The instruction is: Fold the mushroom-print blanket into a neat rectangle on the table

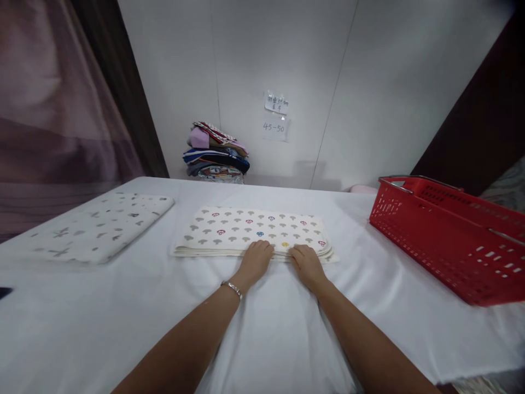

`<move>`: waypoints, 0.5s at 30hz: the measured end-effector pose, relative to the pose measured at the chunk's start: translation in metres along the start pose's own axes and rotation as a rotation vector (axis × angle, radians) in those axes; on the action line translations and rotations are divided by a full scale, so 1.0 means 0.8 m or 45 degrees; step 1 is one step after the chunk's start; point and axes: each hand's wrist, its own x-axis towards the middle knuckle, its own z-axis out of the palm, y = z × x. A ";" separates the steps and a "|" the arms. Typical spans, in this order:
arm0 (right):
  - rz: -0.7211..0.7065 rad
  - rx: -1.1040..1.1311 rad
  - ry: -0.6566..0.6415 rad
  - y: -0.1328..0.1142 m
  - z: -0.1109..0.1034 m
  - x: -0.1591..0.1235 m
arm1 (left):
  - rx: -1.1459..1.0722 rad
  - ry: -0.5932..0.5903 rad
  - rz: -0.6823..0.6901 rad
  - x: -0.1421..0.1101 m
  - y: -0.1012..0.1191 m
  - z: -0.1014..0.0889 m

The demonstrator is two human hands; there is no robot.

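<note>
A white cloth printed with small mushrooms (241, 227) lies folded in several layers into a wide, flat strip in the middle of the table. At its near edge my left hand (256, 260), with a silver bracelet at the wrist, is closed on the layers. A short way to the right, my right hand (307, 264) grips the same edge, fingertips over the top. Both thumbs are mostly hidden. The layers show stacked along the front edge, slightly uneven at the right end.
Another folded white cloth with a grey leaf-like print (106, 224) lies at the left. A red plastic basket (443, 241) with metal handles stands at the right. Behind the white-covered table (102, 323) is a pile of folded fabrics (217, 156) against the wall, near paper signs (275, 103).
</note>
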 end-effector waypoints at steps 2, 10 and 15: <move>0.003 -0.024 0.008 0.000 0.002 0.000 | 0.012 0.007 0.001 -0.001 0.000 0.002; -0.002 -0.040 0.039 0.010 0.004 -0.004 | -0.033 -0.051 0.021 0.000 0.003 -0.006; -0.014 -0.025 -0.001 0.013 0.003 -0.005 | -0.057 -0.094 0.024 0.001 0.003 -0.011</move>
